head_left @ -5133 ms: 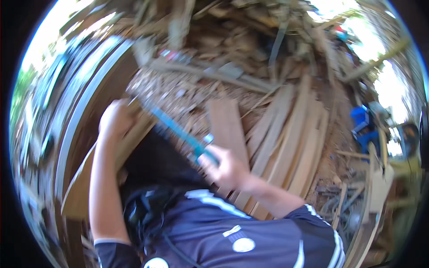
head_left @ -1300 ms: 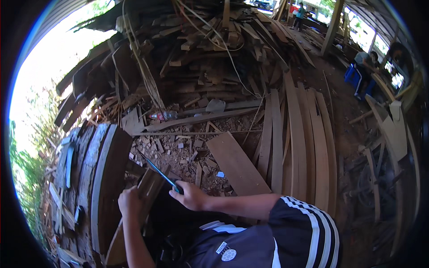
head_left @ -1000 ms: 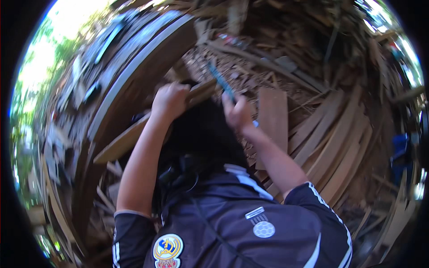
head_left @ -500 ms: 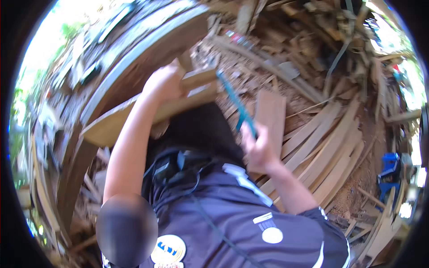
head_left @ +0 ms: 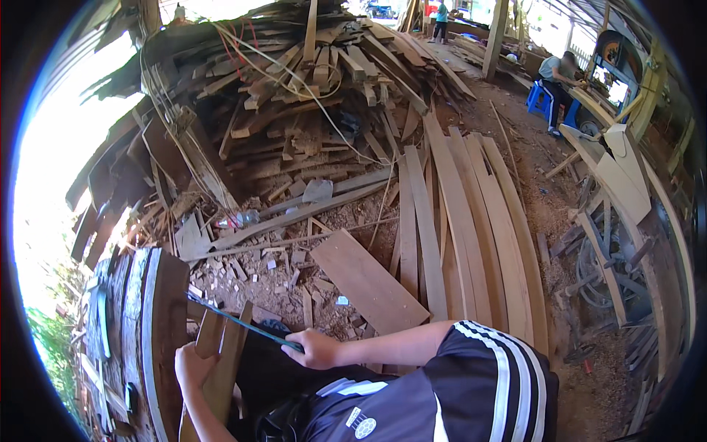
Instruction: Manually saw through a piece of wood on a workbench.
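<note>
My left hand (head_left: 193, 366) is closed round a wooden piece (head_left: 209, 335) at the lower left, beside a longer wooden board (head_left: 230, 353). In my closed right hand (head_left: 317, 349) is the handle end of a slim teal saw (head_left: 247, 324). The saw reaches left across the upper ends of both wooden pieces; whether it touches them I cannot tell. Its toothed edge is too fine to make out. Just left of my left hand stands a thick timber beam (head_left: 166, 324).
A wide loose plank (head_left: 368, 283) lies ahead on ground strewn with chips. Long boards (head_left: 471, 228) run away to the right. A large heap of scrap wood (head_left: 294, 110) rises behind. At the far right, a person (head_left: 556, 77) sits beside a wheeled machine (head_left: 617, 55).
My view has swung up and to the right, bringing the wood heap and the seated person into sight. Both hands keep their holds and now appear lower and farther left.
</note>
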`<action>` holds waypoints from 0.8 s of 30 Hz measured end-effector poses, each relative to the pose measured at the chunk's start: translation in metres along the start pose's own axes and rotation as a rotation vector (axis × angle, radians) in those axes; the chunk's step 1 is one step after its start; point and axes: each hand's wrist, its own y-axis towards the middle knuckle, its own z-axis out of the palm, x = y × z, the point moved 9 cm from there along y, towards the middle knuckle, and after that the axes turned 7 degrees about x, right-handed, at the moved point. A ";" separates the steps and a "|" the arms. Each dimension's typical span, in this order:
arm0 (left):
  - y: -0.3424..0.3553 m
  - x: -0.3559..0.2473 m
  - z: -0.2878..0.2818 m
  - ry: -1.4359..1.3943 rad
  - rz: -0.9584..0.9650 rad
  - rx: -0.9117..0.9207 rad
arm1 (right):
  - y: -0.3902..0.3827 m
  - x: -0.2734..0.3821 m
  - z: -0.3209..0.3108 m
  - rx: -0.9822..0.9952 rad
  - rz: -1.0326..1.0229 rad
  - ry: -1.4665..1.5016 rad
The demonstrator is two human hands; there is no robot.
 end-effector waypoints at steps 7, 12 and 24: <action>0.002 0.006 -0.001 -0.018 -0.035 0.007 | -0.010 0.007 0.012 0.012 -0.031 0.020; -0.003 -0.017 -0.008 0.015 0.014 -0.028 | -0.014 0.001 0.004 -0.011 -0.047 0.026; 0.009 -0.014 0.005 0.004 -0.006 0.047 | -0.015 0.000 -0.008 0.050 -0.012 0.057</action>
